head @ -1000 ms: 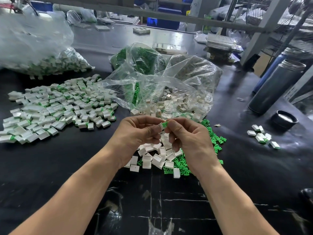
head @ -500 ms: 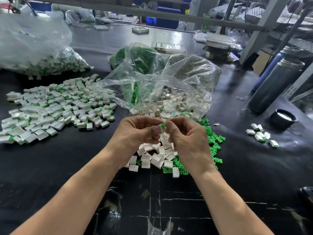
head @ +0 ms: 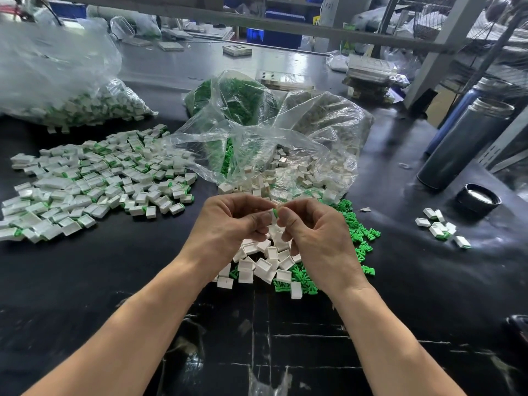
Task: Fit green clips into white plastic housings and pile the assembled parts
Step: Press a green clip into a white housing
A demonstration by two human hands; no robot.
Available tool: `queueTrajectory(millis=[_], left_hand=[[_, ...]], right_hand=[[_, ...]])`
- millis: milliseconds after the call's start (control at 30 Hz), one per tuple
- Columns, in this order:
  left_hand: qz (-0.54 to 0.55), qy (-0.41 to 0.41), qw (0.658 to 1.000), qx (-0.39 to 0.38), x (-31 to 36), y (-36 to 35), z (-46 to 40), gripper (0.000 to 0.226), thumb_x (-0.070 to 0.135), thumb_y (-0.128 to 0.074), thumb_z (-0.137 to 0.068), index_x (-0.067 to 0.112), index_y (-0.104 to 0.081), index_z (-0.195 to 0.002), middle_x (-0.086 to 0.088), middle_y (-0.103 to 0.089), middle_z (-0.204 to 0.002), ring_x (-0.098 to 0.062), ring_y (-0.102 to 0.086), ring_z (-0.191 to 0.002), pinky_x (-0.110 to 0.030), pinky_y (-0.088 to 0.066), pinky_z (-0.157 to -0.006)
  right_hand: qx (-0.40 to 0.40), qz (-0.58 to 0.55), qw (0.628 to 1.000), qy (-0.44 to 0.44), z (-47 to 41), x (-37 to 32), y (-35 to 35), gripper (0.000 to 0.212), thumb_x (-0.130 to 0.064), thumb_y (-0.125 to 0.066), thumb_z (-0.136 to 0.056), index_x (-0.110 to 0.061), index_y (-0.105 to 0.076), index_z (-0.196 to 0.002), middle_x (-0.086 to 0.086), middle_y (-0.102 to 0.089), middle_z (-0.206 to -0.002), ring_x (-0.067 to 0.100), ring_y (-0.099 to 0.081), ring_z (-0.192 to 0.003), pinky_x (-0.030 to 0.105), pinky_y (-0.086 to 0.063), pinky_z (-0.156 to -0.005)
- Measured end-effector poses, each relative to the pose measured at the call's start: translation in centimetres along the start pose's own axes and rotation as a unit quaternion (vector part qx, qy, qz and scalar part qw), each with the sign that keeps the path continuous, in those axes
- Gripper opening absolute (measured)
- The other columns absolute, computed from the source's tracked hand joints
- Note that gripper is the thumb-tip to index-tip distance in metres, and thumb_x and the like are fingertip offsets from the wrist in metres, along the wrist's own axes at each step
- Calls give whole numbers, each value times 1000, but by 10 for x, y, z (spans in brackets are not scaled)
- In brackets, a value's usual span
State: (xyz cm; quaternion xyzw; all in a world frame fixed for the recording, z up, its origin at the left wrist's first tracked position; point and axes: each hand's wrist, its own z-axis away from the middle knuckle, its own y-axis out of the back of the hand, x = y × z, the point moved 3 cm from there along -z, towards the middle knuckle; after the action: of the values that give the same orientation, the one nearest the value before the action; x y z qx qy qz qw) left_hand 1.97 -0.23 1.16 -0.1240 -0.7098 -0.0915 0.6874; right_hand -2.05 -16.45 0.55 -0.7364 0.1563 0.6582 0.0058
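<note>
My left hand (head: 228,224) and my right hand (head: 317,238) meet over the middle of the black table. Between their fingertips sits a green clip (head: 275,212) with a white housing (head: 270,217) mostly hidden under my left thumb. The left hand pinches the housing and the right hand pinches the clip. Below the hands lie loose white housings (head: 265,264) and loose green clips (head: 357,232). A wide pile of assembled parts (head: 94,181) spreads at the left.
An open clear bag (head: 285,144) of housings and clips lies behind my hands. Another bag of assembled parts (head: 71,90) sits at the far left. A steel flask (head: 463,141), its black lid (head: 477,200) and a few assembled parts (head: 440,228) are at the right.
Both hands stay together at the same spot. The green clip shows less between the fingertips than a second ago.
</note>
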Motion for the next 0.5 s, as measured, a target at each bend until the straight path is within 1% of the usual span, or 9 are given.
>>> queueTrajectory(millis=[67,133,300,367,433,500], left_hand=[[0,1,1000,11,0,0,-1,12,2,-77,-85,5,-78,-96,-6,-75,-76,-17,-69,-67,-27,-62,-67],[5,5,1000,18,-1,1,-2,11,0,-77,-85,3,-77,-96,-7,-75,-75,-17,-69,-66,-26,-62,-66],[-18,2,1000,16,0,-1,0,7,-2,-75,-87,4,-76,-90,-6,-72,-69,-17,-68,-63,-27,-61,-64],[-33,-1,999,26,0,-1,0,8,-3,-75,-87,5,-76,-88,-6,-72,-69,-17,-68,-63,-28,-61,-64],[-50,-3,998,34,1,-3,0,10,-6,-74,-87,4,-76,-87,-11,-73,-71,-18,-67,-62,-28,-61,-63],[-70,-9,997,37,3,-4,2,12,-9,-73,-87,3,-75,-87,-12,-74,-74,-17,-67,-61,-27,-61,-62]], right_hand=[[-6,15,1000,1,1,-1,1,3,-21,-74,-95,-19,-73,-95,-5,-71,-71,4,-61,-55,18,-48,-52],[-10,27,1000,4,2,-2,0,2,-19,-73,-96,-19,-73,-94,-4,-71,-69,4,-61,-54,20,-49,-52],[4,25,1000,11,4,-2,-2,9,-14,-74,-95,-21,-74,-89,-1,-72,-71,11,-64,-60,26,-52,-55],[9,20,1000,10,5,-2,-3,12,-13,-74,-94,-22,-74,-87,2,-73,-73,14,-65,-61,31,-56,-56],[11,26,1000,11,5,-2,-3,14,-11,-75,-93,-23,-75,-85,3,-73,-73,16,-66,-61,39,-60,-58],[9,35,999,14,6,-3,-3,15,-11,-75,-93,-23,-75,-84,4,-72,-71,17,-67,-61,43,-60,-60]])
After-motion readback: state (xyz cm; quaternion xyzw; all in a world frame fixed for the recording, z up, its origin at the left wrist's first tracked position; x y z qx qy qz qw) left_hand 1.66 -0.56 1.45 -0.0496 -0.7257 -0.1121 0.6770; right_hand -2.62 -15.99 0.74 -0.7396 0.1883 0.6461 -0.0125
